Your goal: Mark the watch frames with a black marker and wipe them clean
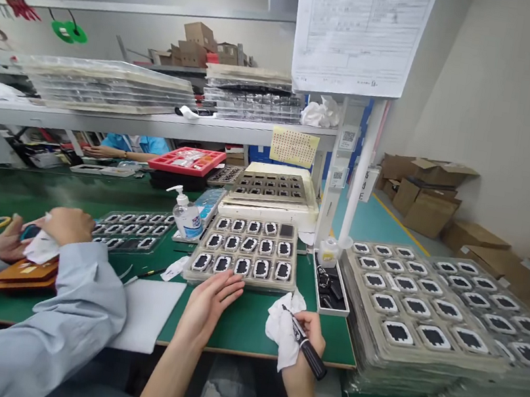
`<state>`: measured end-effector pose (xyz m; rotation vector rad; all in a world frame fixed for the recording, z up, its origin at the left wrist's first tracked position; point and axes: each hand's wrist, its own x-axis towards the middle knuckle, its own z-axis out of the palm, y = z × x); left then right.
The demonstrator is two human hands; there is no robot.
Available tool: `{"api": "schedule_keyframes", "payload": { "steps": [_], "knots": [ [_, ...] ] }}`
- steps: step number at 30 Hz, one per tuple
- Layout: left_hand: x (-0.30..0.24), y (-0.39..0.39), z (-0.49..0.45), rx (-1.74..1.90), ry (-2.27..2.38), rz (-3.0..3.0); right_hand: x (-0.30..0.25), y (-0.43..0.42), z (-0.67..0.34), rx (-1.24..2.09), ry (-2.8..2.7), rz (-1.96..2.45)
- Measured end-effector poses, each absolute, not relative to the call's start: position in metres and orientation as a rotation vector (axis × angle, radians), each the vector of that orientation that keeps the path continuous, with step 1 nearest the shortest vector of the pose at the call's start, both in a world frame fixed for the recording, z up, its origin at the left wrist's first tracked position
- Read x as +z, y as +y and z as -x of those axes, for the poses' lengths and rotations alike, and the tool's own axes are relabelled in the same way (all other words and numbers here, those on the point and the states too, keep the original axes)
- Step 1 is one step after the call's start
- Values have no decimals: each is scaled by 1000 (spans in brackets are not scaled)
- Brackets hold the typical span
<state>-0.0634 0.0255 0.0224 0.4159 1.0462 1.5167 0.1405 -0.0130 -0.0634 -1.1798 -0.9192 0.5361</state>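
My left hand (210, 303) lies at the front edge of a clear plastic tray (239, 281), its fingers stretched out and nearly flat. Rows of black parts with white rims (242, 265) sit in the tray's pockets, and the far right pocket looks plain dark. In my right hand (312, 339) is a black marker pen (306, 349), slanted with its tip up and to the left. The same hand also grips a crumpled white wipe (284, 326), beside the tray's front right corner. Part of the wipe hangs over the table edge.
A white box of black pieces (331, 289) stands right of the tray, beside tall tray stacks (401, 351). A pump bottle (187, 215) stands behind left. At left, a co-worker's hands (69, 227) hold a white cloth above an orange-brown item (27, 272). A post (338, 169) rises behind.
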Motion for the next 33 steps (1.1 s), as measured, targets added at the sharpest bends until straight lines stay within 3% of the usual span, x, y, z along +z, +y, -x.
{"api": "schedule_keyframes", "payload": {
  "steps": [15,33],
  "knots": [
    [7,20,57,1549,977,-305,-57,-17,-141,515,-974,1175],
    [57,70,60,1650,1112,-547,-49,-20,-145,440,-1046,1209]
  ]
}}
